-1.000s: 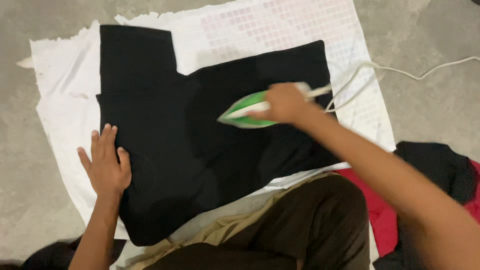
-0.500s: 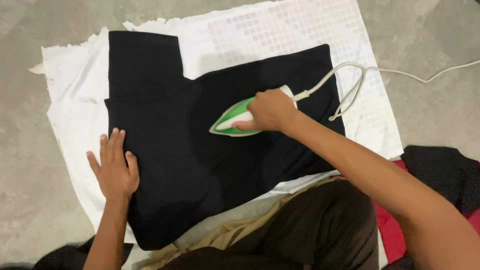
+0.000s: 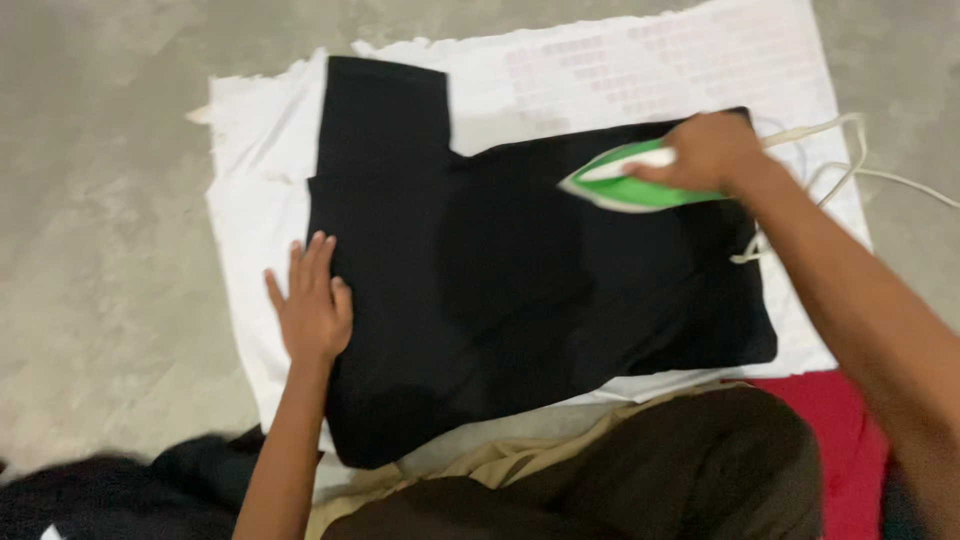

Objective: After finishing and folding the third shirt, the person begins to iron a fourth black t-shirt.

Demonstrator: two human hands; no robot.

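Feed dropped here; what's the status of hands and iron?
Right hand grips green iron on black garment. Left hand flat on garment edge. Cord trails right.

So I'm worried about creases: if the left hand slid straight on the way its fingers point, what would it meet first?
The left hand points up the picture, so it would likely first meet more black garment, around its sleeve, then the white sheet.

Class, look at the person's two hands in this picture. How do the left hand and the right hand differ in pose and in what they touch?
The left hand lies flat with fingers spread; the right hand is curled in a grip. The left hand presses the black garment directly at its left edge; the right hand holds a green and white iron near its upper right. Both are bare and work over the same garment on the white cloth.
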